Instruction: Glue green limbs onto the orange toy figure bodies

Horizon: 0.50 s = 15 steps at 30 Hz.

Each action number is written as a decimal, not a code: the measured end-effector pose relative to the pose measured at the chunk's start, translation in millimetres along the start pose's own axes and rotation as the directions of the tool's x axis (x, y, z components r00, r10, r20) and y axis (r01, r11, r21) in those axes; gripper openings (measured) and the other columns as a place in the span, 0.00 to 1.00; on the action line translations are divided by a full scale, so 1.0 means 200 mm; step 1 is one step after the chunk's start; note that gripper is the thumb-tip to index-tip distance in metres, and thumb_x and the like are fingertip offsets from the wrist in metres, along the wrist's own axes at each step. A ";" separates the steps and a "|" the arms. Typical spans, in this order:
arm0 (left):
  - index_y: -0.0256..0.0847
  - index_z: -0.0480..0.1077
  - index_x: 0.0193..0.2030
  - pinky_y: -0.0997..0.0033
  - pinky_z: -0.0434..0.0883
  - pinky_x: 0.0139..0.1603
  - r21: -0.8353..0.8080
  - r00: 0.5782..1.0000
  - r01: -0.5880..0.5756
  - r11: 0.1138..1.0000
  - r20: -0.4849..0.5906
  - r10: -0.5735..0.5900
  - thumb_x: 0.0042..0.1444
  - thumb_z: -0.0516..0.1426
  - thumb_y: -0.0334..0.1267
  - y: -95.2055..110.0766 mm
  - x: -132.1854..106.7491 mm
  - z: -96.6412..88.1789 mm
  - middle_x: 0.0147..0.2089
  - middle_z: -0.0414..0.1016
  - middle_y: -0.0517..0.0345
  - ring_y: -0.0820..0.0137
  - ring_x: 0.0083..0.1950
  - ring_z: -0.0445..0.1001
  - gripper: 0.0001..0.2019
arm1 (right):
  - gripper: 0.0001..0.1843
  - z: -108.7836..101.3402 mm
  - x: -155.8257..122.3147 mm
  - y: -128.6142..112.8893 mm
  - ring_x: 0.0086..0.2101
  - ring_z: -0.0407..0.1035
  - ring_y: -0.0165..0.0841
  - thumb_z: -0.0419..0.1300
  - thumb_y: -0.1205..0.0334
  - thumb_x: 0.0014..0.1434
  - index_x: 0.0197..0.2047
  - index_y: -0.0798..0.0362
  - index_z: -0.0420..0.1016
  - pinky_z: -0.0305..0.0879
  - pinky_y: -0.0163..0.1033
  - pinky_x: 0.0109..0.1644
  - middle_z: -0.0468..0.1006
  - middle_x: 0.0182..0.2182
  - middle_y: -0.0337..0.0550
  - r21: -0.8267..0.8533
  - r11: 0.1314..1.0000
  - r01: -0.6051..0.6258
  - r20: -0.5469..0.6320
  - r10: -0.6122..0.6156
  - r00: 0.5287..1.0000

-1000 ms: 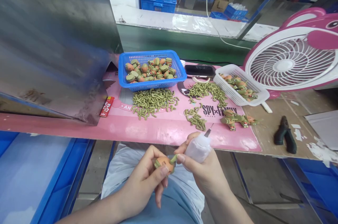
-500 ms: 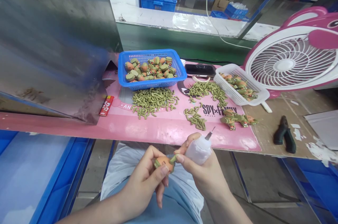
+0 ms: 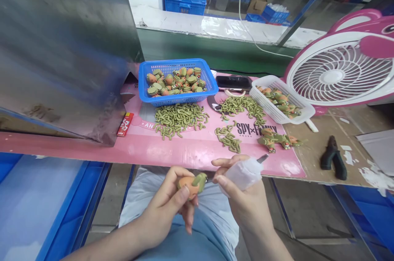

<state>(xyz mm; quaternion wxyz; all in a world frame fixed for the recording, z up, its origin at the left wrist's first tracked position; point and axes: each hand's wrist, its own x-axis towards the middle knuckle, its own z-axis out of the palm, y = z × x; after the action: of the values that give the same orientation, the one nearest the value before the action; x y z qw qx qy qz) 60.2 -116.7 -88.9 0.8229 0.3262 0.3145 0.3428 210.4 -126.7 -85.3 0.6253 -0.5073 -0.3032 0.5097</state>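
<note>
My left hand [image 3: 174, 201] is closed round a small orange and green figurine [image 3: 191, 186], with a green limb-like piece at its right end. Just to the right, my right hand [image 3: 243, 195] wraps round a white squeeze bottle [image 3: 244, 172] whose dark narrow tip points up and right. Its thumb and forefinger are near the figurine but apart from it. Beyond the hands, small curved green pieces [image 3: 180, 119] lie heaped on the pink mat [image 3: 172, 152]. Several finished-looking figurines [image 3: 277, 140] rest on the mat's right side.
A blue basket [image 3: 178, 99] and a white basket [image 3: 267, 107] hold more figurines. Behind them lies a phone [image 3: 234, 82]. At right are a pink fan [image 3: 332, 74] and dark-handled pliers [image 3: 333, 158]. A metal cabinet [image 3: 61, 56] blocks the left; a red packet [image 3: 125, 124] sits beside it.
My right hand has drawn away from the figurine to the right, and the bottle has tipped further rightward. My left hand has turned the figurine, so its green end now shows.
</note>
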 end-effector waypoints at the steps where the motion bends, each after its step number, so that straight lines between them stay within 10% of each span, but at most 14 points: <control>1: 0.44 0.61 0.38 0.83 0.69 0.17 -0.045 1.000 -0.011 0.999 0.009 0.011 0.51 0.56 0.50 0.00 0.00 0.00 0.28 0.71 0.66 0.81 0.20 0.69 0.14 | 0.20 0.00 0.00 0.00 0.24 0.66 0.28 0.68 0.62 0.42 0.35 0.49 0.61 0.63 0.35 0.29 0.76 0.31 0.38 0.003 1.000 -0.020 -0.001 0.020 1.000; 9: 0.43 0.64 0.38 0.80 0.70 0.19 -0.220 0.998 0.010 0.975 0.062 0.004 0.54 0.55 0.45 0.00 0.01 0.00 0.27 0.71 0.64 0.80 0.20 0.66 0.10 | 0.21 0.03 -0.02 0.03 0.26 0.68 0.28 0.69 0.64 0.41 0.33 0.49 0.61 0.65 0.33 0.30 0.77 0.28 0.34 0.117 0.977 -0.178 0.092 0.167 0.982; 15: 0.46 0.65 0.40 0.79 0.65 0.25 0.002 0.973 -0.227 0.974 0.048 0.227 0.57 0.49 0.50 -0.03 -0.02 -0.02 0.27 0.63 0.65 0.79 0.23 0.61 0.12 | 0.18 0.03 -0.04 0.05 0.29 0.68 0.27 0.67 0.67 0.44 0.35 0.47 0.62 0.65 0.33 0.33 0.76 0.31 0.34 0.169 0.975 -0.142 0.273 0.093 0.957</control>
<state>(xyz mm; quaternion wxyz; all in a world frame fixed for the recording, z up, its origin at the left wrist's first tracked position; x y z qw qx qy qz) 56.1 -121.4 -94.3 0.7844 0.3711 0.2566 0.4257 200.3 -132.8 -91.1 0.5926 -0.3913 -0.3037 0.6352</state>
